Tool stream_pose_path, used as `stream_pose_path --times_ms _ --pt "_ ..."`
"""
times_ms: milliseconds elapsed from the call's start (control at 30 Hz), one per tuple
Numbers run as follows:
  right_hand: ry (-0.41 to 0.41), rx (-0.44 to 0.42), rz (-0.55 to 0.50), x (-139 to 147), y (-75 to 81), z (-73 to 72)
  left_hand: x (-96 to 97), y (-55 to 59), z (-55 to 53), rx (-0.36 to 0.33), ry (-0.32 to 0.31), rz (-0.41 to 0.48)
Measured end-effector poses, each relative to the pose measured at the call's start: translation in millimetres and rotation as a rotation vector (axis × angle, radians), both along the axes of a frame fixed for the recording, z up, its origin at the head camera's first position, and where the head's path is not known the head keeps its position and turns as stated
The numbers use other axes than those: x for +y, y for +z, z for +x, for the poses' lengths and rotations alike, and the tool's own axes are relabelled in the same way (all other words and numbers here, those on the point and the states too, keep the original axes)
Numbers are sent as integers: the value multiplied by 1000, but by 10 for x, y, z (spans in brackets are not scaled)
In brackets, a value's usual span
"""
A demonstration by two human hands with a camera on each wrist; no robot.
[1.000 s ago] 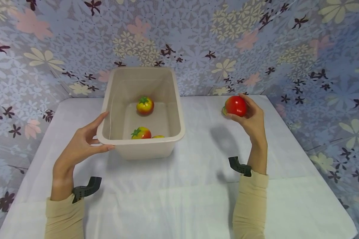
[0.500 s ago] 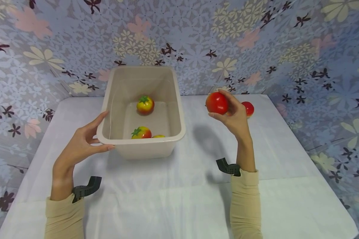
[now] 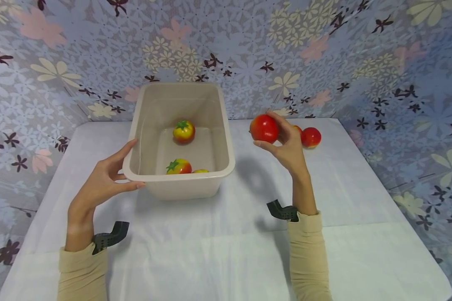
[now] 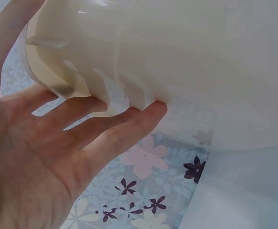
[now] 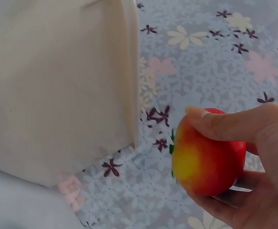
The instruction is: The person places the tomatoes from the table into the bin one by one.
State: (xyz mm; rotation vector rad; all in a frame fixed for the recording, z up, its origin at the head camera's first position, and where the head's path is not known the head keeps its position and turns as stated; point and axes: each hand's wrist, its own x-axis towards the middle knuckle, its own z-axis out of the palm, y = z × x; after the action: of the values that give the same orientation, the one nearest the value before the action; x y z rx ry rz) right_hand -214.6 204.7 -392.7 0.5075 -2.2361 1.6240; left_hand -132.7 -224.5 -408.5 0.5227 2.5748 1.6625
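Observation:
My right hand [image 3: 289,150] holds a red tomato [image 3: 264,128] above the table, right of the bin. In the right wrist view this tomato [image 5: 208,157] shows a yellow patch and green leaf tips, with the thumb across its top and fingers beneath. My left hand [image 3: 101,179] grips the near left corner of a beige plastic bin [image 3: 184,177], thumb at the front rim and fingers along the side wall. Inside the bin lie a yellow-red tomato [image 3: 183,132] towards the back, another tomato [image 3: 178,166] near the front, and a yellow piece [image 3: 200,171] mostly hidden by the rim.
Right of my right hand, a red tomato [image 3: 311,137] rests on the white-covered table [image 3: 248,259]; another tomato [image 3: 297,129] is partly hidden behind the hand. A flower-patterned backdrop [image 3: 245,54] rises behind the table and along its sides.
My right hand has carried the red tomato leftward, towards the bin, uncovering the tomatoes behind it on the table. My left hand and the bin have stayed in place.

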Motion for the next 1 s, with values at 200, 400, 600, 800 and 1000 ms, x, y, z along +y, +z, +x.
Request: stream_pose_path --times_ms 200,400,600,800,1000 --pt "-8 -15 -96 -204 7 10 -14 6 -1 -4 10 -15" --pt "59 23 -219 -460 26 37 -7 14 -12 -15 15 -18" --pt "164 126 -284 -657 41 115 -5 2 -8 -15 10 -19" --pt "255 186 -266 -878 10 169 -16 45 21 -16 19 -37" --pt "225 143 -102 -993 -53 193 -1 41 11 14 3 -45"
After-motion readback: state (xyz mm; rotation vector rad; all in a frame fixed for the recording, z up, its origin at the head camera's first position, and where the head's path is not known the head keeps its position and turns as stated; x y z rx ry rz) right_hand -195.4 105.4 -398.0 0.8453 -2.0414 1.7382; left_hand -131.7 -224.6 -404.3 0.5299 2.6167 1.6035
